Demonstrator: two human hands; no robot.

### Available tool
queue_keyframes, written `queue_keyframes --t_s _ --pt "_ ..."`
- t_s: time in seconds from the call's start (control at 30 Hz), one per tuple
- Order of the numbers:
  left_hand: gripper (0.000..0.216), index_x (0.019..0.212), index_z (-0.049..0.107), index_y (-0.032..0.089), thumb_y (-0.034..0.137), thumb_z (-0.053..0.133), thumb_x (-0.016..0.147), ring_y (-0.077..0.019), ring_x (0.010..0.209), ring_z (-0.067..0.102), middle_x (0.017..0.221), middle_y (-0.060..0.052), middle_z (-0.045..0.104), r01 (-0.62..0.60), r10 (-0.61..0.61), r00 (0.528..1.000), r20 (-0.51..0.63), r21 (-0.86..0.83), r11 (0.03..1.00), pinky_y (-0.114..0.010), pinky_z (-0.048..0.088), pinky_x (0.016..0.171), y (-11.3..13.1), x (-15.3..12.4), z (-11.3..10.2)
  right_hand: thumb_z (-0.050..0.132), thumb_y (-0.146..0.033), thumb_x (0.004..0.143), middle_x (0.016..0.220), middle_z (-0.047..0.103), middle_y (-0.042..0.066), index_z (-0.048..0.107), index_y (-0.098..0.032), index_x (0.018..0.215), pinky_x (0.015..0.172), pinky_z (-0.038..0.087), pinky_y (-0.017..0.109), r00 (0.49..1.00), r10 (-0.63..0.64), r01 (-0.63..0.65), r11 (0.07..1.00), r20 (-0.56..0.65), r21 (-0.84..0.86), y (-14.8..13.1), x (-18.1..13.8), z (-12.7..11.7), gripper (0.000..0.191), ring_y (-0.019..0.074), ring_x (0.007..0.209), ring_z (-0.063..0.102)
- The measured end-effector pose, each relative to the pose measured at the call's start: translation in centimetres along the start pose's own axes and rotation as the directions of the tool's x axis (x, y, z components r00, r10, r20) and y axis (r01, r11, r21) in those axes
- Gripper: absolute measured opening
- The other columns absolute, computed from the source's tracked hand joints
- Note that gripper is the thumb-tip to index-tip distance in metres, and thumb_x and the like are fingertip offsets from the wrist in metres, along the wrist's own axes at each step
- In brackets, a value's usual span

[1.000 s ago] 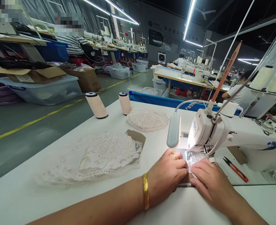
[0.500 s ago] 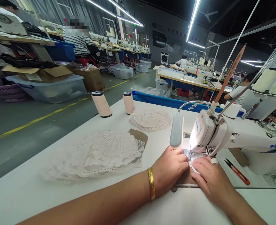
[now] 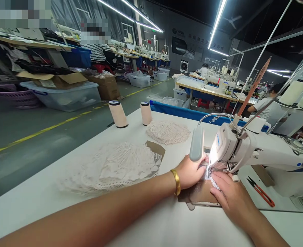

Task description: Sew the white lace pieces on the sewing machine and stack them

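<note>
My left hand point(image 3: 191, 171) lies on a brown cardboard piece point(image 3: 199, 195) and reaches under the head of the white sewing machine point(image 3: 259, 151); its fingertips are hidden behind the grey lamp point(image 3: 197, 147). My right hand point(image 3: 230, 193) presses flat, fingers stretched, on a strip of white lace point(image 3: 214, 181) at the needle. A gold bangle point(image 3: 176, 181) circles my left wrist.
A pile of lace pieces point(image 3: 120, 166) on cardboard lies left of my hands, a smaller lace pile point(image 3: 168, 132) behind it. Two thread cones point(image 3: 118, 114) stand at the table's far edge. Red snips point(image 3: 260, 191) lie right of the machine. Other people work at distant tables.
Both hands have slid forward toward the needle, pushing the lace and cardboard under the machine head. More of the brown cardboard now shows behind my hands.
</note>
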State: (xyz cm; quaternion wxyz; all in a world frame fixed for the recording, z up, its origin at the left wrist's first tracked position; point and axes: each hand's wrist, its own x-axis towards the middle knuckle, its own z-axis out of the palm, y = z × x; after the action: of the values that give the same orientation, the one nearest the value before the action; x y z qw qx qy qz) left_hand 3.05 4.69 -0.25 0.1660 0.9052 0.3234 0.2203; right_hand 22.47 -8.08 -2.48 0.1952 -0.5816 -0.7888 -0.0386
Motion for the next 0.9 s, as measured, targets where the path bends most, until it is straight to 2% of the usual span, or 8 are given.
queue_keyframes --t_s 0.13,0.27,0.37,0.43,0.53,0.63,0.77,0.9 --pt "0.029 0.107 0.076 0.026 0.016 0.067 0.082 -0.0308 0.122 0.061 0.130 -0.005 0.069 -0.046 0.040 0.995 0.087 0.064 0.997 -0.047 0.049 0.107 -0.9 1.9 0.4 0.051 -0.023 0.105 0.142 0.070 0.008 0.066 -0.024 0.133 0.095 0.061 0.046 0.998 -0.048 0.048 0.999 -0.027 0.009 0.1 -0.1 -0.2 0.032 0.0324 0.124 0.065" --pt "0.013 0.093 0.074 0.019 0.028 0.074 0.084 -0.0419 0.132 0.051 0.133 -0.015 0.065 -0.067 0.054 0.995 0.087 0.163 0.984 -0.062 0.038 0.114 -0.3 0.0 -0.7 0.047 -0.021 0.108 0.136 0.073 0.011 0.061 -0.019 0.137 0.095 0.058 0.049 0.985 -0.138 0.139 0.990 -0.103 0.007 0.0 -0.3 -0.3 0.032 0.0334 0.118 0.066" --pt "0.022 0.070 0.066 0.016 0.030 0.075 0.085 -0.0360 0.115 0.060 0.117 -0.014 0.067 -0.088 0.061 0.993 0.101 0.282 0.955 -0.056 0.043 0.105 1.5 -2.9 -2.3 0.046 -0.018 0.108 0.124 0.075 0.011 0.061 -0.021 0.131 0.089 0.057 0.045 0.975 -0.176 0.183 0.982 -0.134 0.049 -0.4 -0.2 -0.5 0.028 0.0319 0.113 0.067" --pt "0.026 0.065 0.063 0.017 0.027 0.073 0.087 -0.0304 0.108 0.062 0.107 -0.009 0.067 -0.168 0.143 0.982 0.121 0.227 0.959 -0.050 0.043 0.100 2.5 -4.4 -2.9 0.046 -0.015 0.106 0.116 0.075 0.009 0.061 -0.022 0.128 0.082 0.056 0.041 0.974 -0.184 0.197 0.976 -0.134 0.089 -0.7 0.0 -0.6 0.028 0.0304 0.108 0.067" --pt "0.021 0.069 0.063 0.018 0.025 0.071 0.088 -0.0260 0.100 0.062 0.098 -0.005 0.068 -0.277 0.270 0.960 0.074 0.109 0.955 -0.044 0.043 0.091 3.2 -5.3 -2.9 0.046 -0.013 0.105 0.109 0.073 0.008 0.062 -0.024 0.125 0.071 0.053 0.036 0.982 -0.172 0.181 0.976 -0.083 0.123 -1.1 0.1 -0.8 0.027 0.0276 0.099 0.066" --pt "0.014 0.082 0.065 0.020 0.015 0.060 0.094 -0.0213 0.088 0.062 0.095 -0.003 0.070 -0.359 0.359 0.933 0.018 0.071 0.930 -0.039 0.044 0.085 2.6 -5.2 -2.0 0.045 -0.012 0.105 0.106 0.070 0.008 0.065 -0.024 0.111 0.068 0.051 0.033 0.988 -0.152 0.153 0.981 -0.019 0.123 -1.1 0.0 -0.8 0.024 0.0255 0.094 0.064" --pt "0.021 0.086 0.066 0.020 0.011 0.052 0.100 -0.0200 0.079 0.058 0.091 -0.004 0.069 -0.404 0.410 0.911 -0.046 0.105 0.909 -0.038 0.044 0.079 1.7 -5.0 -0.7 0.046 -0.009 0.103 0.107 0.070 0.009 0.067 -0.024 0.109 0.073 0.053 0.035 0.985 -0.169 0.171 0.980 -0.034 0.106 -0.8 -0.2 -0.9 0.026 0.0251 0.095 0.063" --pt "0.023 0.083 0.065 0.019 0.012 0.053 0.101 -0.0196 0.081 0.059 0.091 -0.003 0.071 -0.432 0.441 0.895 -0.069 0.112 0.895 -0.039 0.045 0.085 1.9 -5.2 -0.2 0.049 -0.011 0.104 0.102 0.071 0.007 0.068 -0.026 0.112 0.078 0.054 0.036 0.986 -0.160 0.164 0.982 -0.045 0.089 -0.6 -0.3 -1.0 0.025 0.0249 0.092 0.064"
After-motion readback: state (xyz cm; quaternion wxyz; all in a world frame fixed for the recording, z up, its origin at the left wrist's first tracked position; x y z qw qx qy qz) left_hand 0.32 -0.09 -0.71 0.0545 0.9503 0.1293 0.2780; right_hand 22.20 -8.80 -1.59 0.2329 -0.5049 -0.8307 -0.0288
